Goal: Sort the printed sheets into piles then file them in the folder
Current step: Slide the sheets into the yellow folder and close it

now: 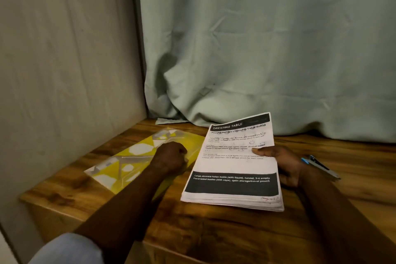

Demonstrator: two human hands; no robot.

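Observation:
A thick stack of printed sheets (233, 169) lies tilted above the wooden table, its top page headed "DRESSING TABLE". My right hand (280, 165) grips the stack's right edge, thumb on top of the page and fingers underneath. Left of the stack, a yellow and clear plastic folder (132, 156) lies flat on the table. My left hand (171, 156) rests on the folder's right edge with its fingers curled into a fist, seemingly pinching that edge; the fingertips are hidden.
The wooden table (214, 227) sits in a corner, with a pale wall on the left and a grey-green curtain (267, 49) hanging down to its back edge. A blue and black pen-like object (321, 167) lies right of my right hand.

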